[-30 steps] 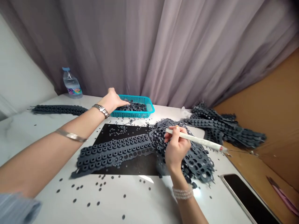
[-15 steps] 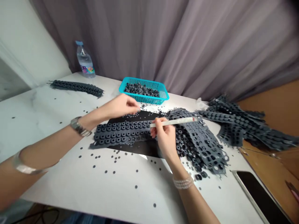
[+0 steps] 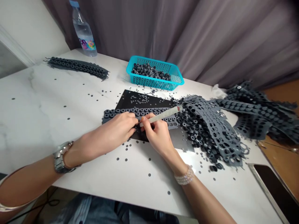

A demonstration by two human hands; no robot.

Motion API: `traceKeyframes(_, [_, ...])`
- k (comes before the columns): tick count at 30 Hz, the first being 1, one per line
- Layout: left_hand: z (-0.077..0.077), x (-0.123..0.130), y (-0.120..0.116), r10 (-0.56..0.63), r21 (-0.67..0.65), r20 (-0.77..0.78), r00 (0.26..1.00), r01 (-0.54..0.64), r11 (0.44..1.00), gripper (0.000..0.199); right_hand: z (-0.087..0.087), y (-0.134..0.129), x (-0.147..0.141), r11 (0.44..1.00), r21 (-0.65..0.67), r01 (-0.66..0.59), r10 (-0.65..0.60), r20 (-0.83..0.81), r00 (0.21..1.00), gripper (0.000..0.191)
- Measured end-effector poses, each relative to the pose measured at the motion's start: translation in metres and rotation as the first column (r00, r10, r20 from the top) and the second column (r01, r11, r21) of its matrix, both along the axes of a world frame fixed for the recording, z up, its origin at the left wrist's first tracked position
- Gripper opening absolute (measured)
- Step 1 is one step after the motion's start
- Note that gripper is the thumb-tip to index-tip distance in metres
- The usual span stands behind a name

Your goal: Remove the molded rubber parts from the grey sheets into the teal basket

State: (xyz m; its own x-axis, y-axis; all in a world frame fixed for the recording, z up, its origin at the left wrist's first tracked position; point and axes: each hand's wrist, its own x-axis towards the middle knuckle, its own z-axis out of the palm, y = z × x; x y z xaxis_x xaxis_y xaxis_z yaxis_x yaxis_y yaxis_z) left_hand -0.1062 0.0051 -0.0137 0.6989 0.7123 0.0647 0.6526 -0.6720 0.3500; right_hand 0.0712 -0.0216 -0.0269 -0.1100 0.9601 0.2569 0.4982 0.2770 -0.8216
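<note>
My right hand (image 3: 158,132) is closed round a slim whitish stick (image 3: 164,114) with a reddish end, its other end down among the fingers. Close beside it, my left hand (image 3: 119,129) has its fingers pinched together at the near side of a dark grey moulded rubber strip (image 3: 144,111) with rows of rings. Whatever lies between the left fingertips is hidden. Beneath the strip is a black sheet (image 3: 163,101). To the right, loose black rubber rings (image 3: 196,132) are heaped beside grey rubber webbing (image 3: 210,124) full of holes.
A turquoise basket (image 3: 154,84) of black pieces stands behind the sheet, and a water bottle (image 3: 85,35) is at the back left. Another strip (image 3: 78,67) lies at left, more strips (image 3: 257,112) at right. A phone (image 3: 273,189) lies at front right; small dark discs are scattered about.
My left hand has come down from above the black sheet to the near side of the strip, beside my right hand. The stick has tilted, its fingers end lower. The view has shifted downward.
</note>
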Motion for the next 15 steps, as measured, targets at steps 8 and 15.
traceKeyframes(8, [0.001,0.0056,-0.0037,0.054,0.106,-0.062,0.997,-0.047,0.993,0.021,0.0028,-0.0022,-0.0021,1.0,0.017,-0.018,0.017,0.027,0.999,0.034])
traceKeyframes(15, [-0.0034,0.0056,0.0017,0.081,0.069,-0.036,0.996,-0.079,0.995,0.016,0.0016,-0.0031,-0.0032,0.997,0.072,-0.029,0.022,0.092,0.996,0.03])
